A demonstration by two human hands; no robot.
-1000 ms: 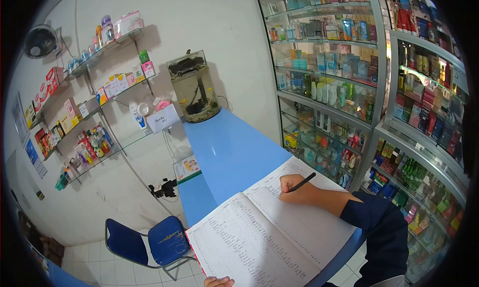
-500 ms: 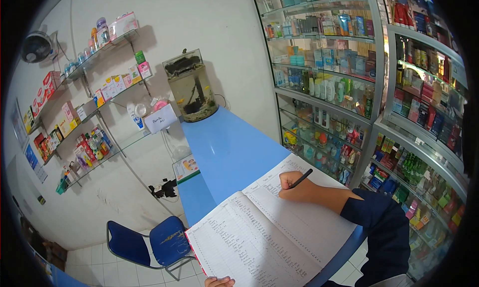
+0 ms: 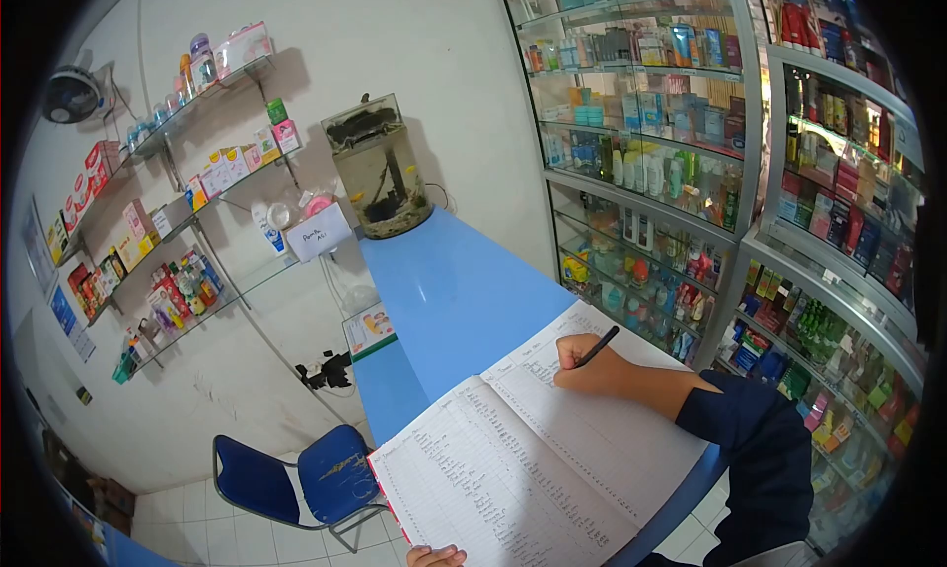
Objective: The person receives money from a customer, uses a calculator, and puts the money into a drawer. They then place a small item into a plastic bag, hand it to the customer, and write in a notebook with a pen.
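Observation:
A large ruled notebook (image 3: 533, 449) lies spread across the blue counter, both pages carrying handwritten columns. My right hand (image 3: 597, 368) rests on the upper part of the right-hand page, its fingers closed around a black pen (image 3: 600, 344). The pen slants up and to the right; its tip is hidden by my fingers. At the bottom edge of the view, my left hand (image 3: 436, 557) shows only its fingertips, which lie over the lower left edge of the notebook. The rest of that hand is out of view.
The blue counter (image 3: 454, 291) runs back to a fish tank (image 3: 380, 173) by the wall. A blue chair (image 3: 296, 478) stands at the left. Glass cabinets (image 3: 641, 173) full of packaged goods line the right; stocked wall shelves (image 3: 212, 192) hang at left.
My right hand has shifted very slightly to the right on the page, and the pen stands a little steeper. My left hand stays at the notebook's edge.

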